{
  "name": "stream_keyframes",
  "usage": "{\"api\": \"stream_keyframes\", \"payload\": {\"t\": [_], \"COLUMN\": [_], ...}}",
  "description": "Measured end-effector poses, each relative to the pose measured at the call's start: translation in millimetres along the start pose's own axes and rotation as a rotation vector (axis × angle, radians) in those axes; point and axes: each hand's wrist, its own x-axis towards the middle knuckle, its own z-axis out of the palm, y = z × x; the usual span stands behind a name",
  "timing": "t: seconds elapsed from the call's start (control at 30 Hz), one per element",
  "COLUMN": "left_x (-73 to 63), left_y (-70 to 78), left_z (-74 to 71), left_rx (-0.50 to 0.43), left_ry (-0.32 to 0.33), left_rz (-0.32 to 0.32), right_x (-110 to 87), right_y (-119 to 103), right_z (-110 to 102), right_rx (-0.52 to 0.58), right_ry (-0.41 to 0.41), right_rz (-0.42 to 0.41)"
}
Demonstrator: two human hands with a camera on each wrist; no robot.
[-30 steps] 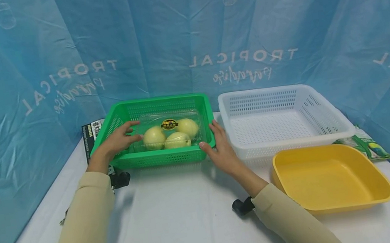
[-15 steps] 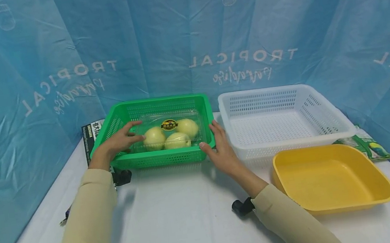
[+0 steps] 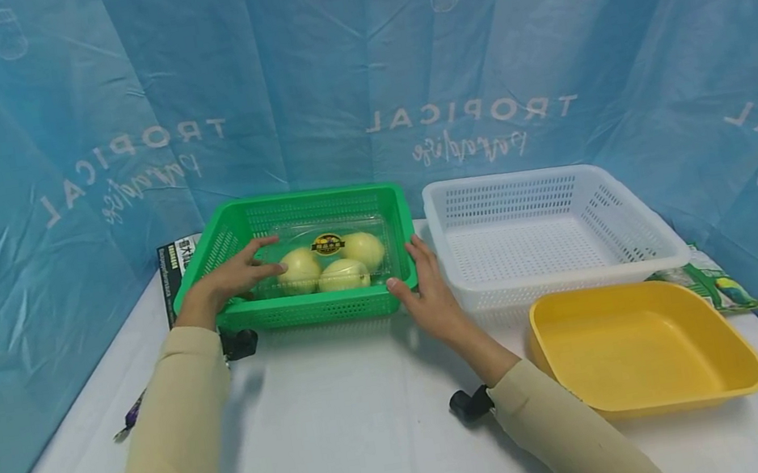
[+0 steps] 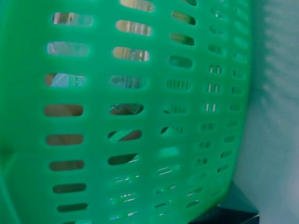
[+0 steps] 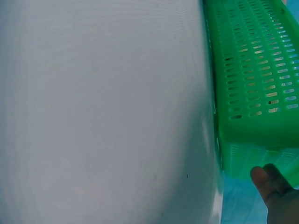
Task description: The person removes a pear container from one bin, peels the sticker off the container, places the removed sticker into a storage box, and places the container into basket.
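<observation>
A green perforated basket (image 3: 315, 298) stands at the back left of the table. In it lies a clear plastic box (image 3: 366, 224) with a dark label and three pale yellow-green round fruits (image 3: 300, 271). My left hand (image 3: 232, 279) reaches over the basket's left side, its thumb and fingers spread by the box's left end; contact is unclear. Against the basket's right front corner rests my right hand (image 3: 430, 302), fingers stretched along the outside, thumb near the front rim. The left wrist view is filled by the basket wall (image 4: 98, 95), which mostly hides that hand.
A white perforated basket (image 3: 568, 273) stands right of the green one, with a yellow tub (image 3: 631, 346) in front of it. A green packet (image 3: 720, 283) lies at the far right. Left of the green basket is a black printed package (image 3: 172, 276); a small purple item (image 3: 131, 417) lies by the left sleeve.
My left hand has shifted slightly to the right over the box's left end. My right hand, the basket and the fruits stay in place.
</observation>
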Motion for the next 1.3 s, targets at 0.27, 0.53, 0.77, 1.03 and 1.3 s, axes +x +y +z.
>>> {"api": "stream_keyframes", "payload": {"t": [0.27, 0.53, 0.77, 1.03, 1.3], "left_x": [1.8, 0.5, -2.0, -7.2, -23.1], "left_y": [-1.9, -1.3, 0.3, 2.1, 24.8], "left_z": [1.5, 2.0, 4.0, 5.7, 11.4], "left_rx": [0.005, -0.002, -0.01, 0.018, -0.052], "left_ry": [0.043, 0.1, 0.168, 0.226, 0.237], "left_rz": [0.042, 0.049, 0.076, 0.144, 0.15], "right_x": [0.1, 0.8, 2.0, 2.0, 1.5], "right_y": [-1.6, -1.8, -1.3, -0.2, -2.1], "right_z": [-1.0, -2.3, -3.0, -3.5, -5.0], "right_rx": [-0.002, -0.008, -0.02, -0.038, -0.041], "right_ry": [-0.017, -0.019, -0.013, -0.02, -0.045], "right_rz": [0.032, 0.034, 0.029, 0.031, 0.04]}}
